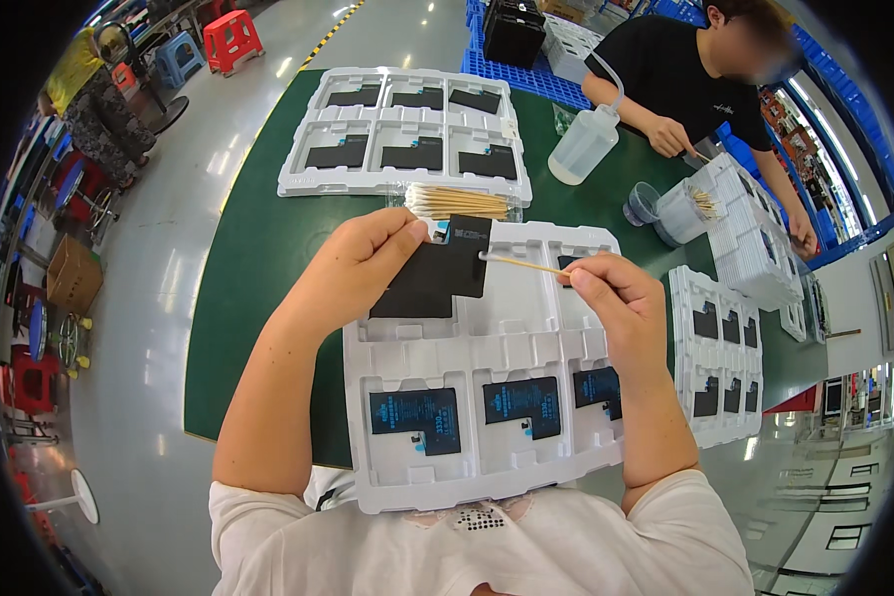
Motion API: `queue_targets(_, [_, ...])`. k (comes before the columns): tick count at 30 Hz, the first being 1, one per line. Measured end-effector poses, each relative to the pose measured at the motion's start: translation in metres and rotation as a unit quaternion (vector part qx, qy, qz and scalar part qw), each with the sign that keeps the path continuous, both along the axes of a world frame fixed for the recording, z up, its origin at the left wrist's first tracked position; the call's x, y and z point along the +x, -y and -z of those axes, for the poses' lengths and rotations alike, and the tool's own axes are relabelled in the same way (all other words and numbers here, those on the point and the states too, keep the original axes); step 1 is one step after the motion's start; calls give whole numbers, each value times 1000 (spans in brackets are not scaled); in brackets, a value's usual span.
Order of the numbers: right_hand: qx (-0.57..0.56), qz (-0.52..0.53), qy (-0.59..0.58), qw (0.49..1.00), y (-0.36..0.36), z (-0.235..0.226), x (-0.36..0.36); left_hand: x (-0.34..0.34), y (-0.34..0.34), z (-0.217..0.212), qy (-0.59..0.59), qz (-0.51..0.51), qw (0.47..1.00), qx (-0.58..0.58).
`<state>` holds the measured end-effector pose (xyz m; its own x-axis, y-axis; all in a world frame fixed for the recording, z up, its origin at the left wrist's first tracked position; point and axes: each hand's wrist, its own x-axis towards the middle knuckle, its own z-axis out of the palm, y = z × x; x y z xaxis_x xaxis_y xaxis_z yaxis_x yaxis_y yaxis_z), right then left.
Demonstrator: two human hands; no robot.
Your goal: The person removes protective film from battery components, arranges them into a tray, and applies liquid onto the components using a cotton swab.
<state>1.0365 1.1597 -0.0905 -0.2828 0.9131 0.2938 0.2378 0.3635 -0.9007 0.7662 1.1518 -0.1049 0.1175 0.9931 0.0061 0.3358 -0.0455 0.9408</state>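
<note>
Between thumb and fingers, my left hand (358, 260) grips a flat black L-shaped battery (470, 260), raised over the white plastic tray (512, 343) before me. A cotton swab (531, 265) is pinched in my right hand (621, 303), its tip at the battery's right edge. In the tray's near row lie L-shaped batteries with blue print, such as the left one (417, 417) and the middle one (521, 405). Part of another battery (566, 266) shows behind my right fingers. My left hand and the held battery hide part of the far-left compartment.
A bundle of cotton swabs (457, 202) lies beyond my tray. Farther off is another battery tray (298, 179). To the right stand a squeeze bottle (584, 147), a swab cup (680, 214), stacked trays (755, 238) and a smaller battery tray (717, 382). A person (666, 74) works across the green table (233, 328).
</note>
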Motion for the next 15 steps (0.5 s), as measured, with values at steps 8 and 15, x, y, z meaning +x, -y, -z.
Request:
queue_targets(8, [-49, 6, 9, 999, 3, -5, -1, 1, 1, -1, -20, 11, 1000, 0])
queue_targets(15, [-62, -33, 27, 997, 3, -4, 2, -2, -1, 0, -18, -12, 1000, 0])
